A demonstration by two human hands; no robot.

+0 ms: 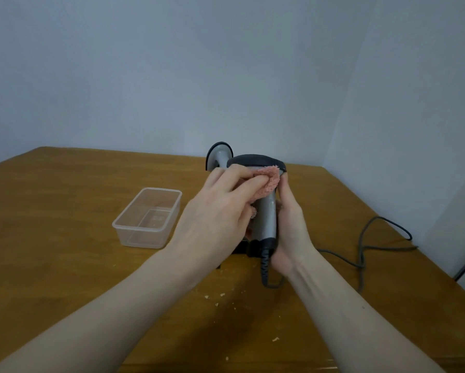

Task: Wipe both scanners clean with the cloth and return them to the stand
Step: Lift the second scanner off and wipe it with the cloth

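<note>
Just above the counter (64,211), my right hand (288,224) wraps the handle of a scanner (266,214), its coiled cord (265,267) hanging down; my left hand (220,208) pinches the pink cloth (269,181) against its grey neck, under the dark head; wiping is under way, I judge; next comes seating it in the black stand (242,247) below; behind, the second scanner (219,156) waits.

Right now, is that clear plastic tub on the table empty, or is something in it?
Empty. Through the clear plastic tub you see its bare bottom and the wooden table; it has no lid and holds nothing.
</note>
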